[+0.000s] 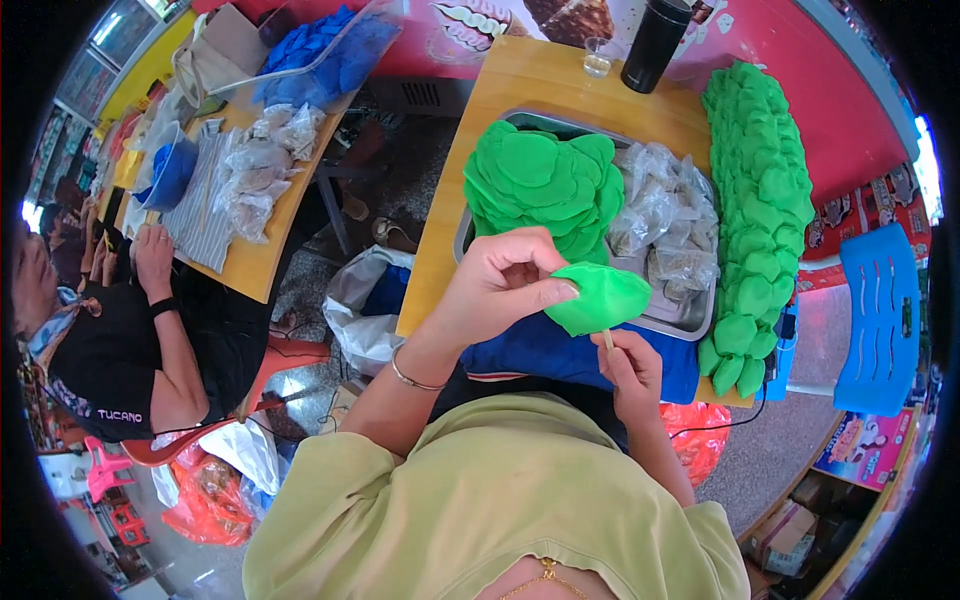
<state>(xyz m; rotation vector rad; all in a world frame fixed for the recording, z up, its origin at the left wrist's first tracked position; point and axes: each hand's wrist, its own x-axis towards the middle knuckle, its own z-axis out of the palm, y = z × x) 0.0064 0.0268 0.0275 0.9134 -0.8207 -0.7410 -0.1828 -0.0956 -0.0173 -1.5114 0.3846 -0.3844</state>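
Observation:
My left hand (500,287) pinches the edge of a green fabric piece (605,298), folded like a pointed cup, between thumb and fingers. Below it, my right hand (632,372) grips a thin pale stick (607,339) whose upper end meets the green piece; whether it goes inside is hidden. Just beyond, a metal tray (690,331) holds a pile of flat green fabric pieces (540,180) and several small clear plastic bags (665,215) with contents I cannot make out. Along the table's right side lies a long heap of puffed green pieces (762,210).
A black flask (655,45) and a small glass (597,58) stand at the wooden table's (540,85) far edge. Blue cloth (530,353) lies before me. A white bag (362,325) is at left, a blue chair (878,320) at right. A co-worker (110,350) sits at another table.

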